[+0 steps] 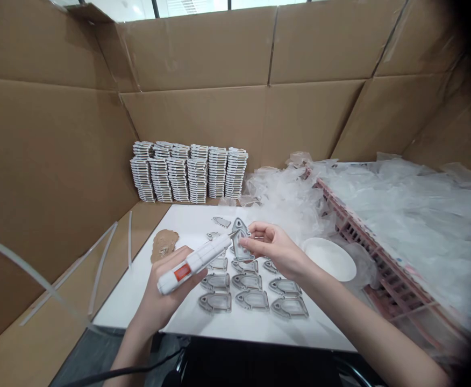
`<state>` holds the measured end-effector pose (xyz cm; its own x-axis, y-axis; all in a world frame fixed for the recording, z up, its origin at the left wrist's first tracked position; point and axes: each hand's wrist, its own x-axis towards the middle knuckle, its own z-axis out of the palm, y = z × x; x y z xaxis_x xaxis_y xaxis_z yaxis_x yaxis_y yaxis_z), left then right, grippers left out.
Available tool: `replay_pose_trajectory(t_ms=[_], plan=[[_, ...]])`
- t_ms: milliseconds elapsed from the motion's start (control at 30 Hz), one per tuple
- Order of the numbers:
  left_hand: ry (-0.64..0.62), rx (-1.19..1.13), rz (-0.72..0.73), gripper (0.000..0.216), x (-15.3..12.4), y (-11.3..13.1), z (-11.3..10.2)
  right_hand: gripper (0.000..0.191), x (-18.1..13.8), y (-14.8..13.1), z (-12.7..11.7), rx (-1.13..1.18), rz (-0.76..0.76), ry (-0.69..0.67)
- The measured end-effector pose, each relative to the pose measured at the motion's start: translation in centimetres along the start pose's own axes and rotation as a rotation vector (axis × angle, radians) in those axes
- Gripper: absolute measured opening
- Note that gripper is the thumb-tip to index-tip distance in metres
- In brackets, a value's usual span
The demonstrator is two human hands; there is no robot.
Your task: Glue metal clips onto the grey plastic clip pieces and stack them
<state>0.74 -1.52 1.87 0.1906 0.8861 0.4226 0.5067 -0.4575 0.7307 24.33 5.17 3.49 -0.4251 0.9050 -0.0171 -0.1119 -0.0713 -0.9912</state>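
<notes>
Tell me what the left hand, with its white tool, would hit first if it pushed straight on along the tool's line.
The left hand aims its white pen-shaped tool up-right; its tip already sits at the grey pointed plastic frame held by the right hand. That comes first, though depth is uncertain.

A small assembly or packing workstation: tall cardboard walls (203,54) fence in a white table (259,322), neat stacks of identical grey parts (189,172) stand at the far side, and loose plastic bags (380,199) fill a crate (380,269) on the right.
</notes>
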Motion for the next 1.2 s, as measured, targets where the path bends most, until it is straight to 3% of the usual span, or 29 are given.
replay_pose_trajectory(t_ms=[867, 1200], plan=[[0.027, 0.017, 0.037, 0.030, -0.25, -0.04, 0.47, 0.039, -0.31, -0.23, 0.52, 0.041, 0.034, 0.050], [0.064, 0.025, -0.032, 0.026, -0.67, -0.19, 0.35, 0.038, -0.25, 0.02, 0.41, 0.076, 0.035, 0.031]])
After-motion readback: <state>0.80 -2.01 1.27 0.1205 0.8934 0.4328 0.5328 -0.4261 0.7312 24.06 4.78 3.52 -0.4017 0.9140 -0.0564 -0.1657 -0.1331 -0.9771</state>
